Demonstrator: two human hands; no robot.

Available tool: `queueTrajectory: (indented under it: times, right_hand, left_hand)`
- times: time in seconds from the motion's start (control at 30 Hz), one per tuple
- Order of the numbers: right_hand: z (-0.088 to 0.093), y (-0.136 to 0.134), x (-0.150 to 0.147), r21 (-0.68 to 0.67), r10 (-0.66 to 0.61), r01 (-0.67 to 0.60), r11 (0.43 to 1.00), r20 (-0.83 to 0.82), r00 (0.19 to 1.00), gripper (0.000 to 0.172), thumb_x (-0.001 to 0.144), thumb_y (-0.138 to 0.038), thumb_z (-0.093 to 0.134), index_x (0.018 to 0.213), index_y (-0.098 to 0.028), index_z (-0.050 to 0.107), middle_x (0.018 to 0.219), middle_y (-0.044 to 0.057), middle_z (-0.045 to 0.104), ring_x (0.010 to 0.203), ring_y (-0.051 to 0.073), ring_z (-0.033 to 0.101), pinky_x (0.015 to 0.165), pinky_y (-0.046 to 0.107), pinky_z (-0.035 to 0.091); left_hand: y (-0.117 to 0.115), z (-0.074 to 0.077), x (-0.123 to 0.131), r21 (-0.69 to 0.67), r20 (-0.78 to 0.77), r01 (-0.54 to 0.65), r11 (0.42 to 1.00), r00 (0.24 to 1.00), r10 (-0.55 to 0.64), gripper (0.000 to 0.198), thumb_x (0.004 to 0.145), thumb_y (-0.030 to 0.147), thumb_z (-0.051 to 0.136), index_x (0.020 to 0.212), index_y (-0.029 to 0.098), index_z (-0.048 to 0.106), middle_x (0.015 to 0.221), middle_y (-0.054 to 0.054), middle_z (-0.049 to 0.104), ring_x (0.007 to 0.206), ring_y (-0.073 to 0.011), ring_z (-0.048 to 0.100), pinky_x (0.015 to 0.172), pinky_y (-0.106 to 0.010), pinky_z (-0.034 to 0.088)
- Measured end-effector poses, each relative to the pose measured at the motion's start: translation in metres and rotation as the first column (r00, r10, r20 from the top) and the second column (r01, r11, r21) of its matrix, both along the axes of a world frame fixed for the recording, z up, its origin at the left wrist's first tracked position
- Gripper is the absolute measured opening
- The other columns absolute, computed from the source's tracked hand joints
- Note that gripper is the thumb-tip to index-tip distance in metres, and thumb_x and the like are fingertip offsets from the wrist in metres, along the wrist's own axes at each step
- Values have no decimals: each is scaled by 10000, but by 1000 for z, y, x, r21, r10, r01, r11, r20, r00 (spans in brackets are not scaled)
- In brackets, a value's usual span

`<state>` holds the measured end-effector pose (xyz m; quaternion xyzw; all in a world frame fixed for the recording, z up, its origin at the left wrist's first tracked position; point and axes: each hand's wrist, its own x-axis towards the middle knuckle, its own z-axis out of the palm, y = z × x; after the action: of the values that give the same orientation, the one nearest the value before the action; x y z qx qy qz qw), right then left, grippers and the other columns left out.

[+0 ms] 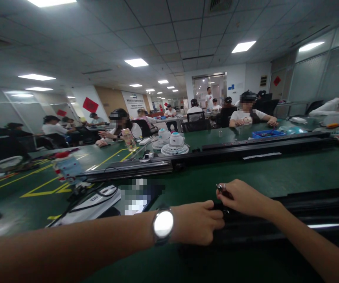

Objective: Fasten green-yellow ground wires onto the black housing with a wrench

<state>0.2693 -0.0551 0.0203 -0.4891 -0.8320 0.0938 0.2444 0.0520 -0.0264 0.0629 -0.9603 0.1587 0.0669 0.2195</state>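
My right hand (243, 198) is closed in a pinch around a small shiny metal piece (220, 188); its exact kind is too small to tell. Just left of it, my left hand (197, 223) has its fingers curled at the end of a long black rail (255, 226). What those fingers hold, if anything, is hidden against the dark rail. A wristwatch (163, 225) with a bright face is on my left wrist. The rail lies along the green table (193, 188) and runs off to the right under my right forearm.
A phone-like dark device (146, 198) and white papers with a black cable lie left of my hands. Beyond are more black rails (264, 147), white fans (175, 144), a bottle (128, 140) and a blue tray (268, 134). Several people sit at the tables.
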Motion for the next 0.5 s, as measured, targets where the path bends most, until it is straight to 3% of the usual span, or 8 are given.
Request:
queueTrajectory:
  times: [0.07,0.13,0.27,0.37,0.5]
  right_hand:
    - [-1,0,1,-10,5,-5,1000,1,1000,185,967,-206,519,864,-175,670,736,17,673,650,150,604,620,258,356]
    - [-3,1,2,-27,13,-13,1000,3,1000,137,934,-190,557,856,-177,669,723,7,673,634,143,601,599,248,352]
    - [-6,3,3,-66,36,-35,997,4,999,93,907,-182,604,871,-184,690,696,-10,676,606,133,605,574,231,367]
    - [-5,3,6,-108,35,-44,993,-81,996,133,948,-217,593,888,-193,709,715,-13,696,635,136,642,598,225,422]
    - [1,0,8,-211,-71,9,977,-285,956,161,958,-319,642,918,-186,724,755,-6,735,608,140,682,584,228,487]
  left_hand:
    - [0,9,-9,-81,31,-97,992,995,100,145,903,192,688,759,186,669,934,-35,641,985,-197,542,801,-357,383]
    - [-1,15,-20,-222,95,-250,943,956,276,50,949,210,632,923,208,674,1020,-33,642,998,-189,544,832,-347,400]
    - [4,8,-46,-554,109,-494,670,755,647,316,987,263,582,1301,246,541,1233,-50,600,1123,-197,539,965,-339,431]
    - [16,-13,-58,-699,56,-505,506,666,743,297,1024,296,516,1318,259,533,1272,-42,585,1182,-190,532,1026,-348,431]
    - [38,-40,-57,-812,49,-421,405,641,766,247,1048,330,462,1228,245,608,1228,-35,614,1177,-178,537,1046,-344,422]
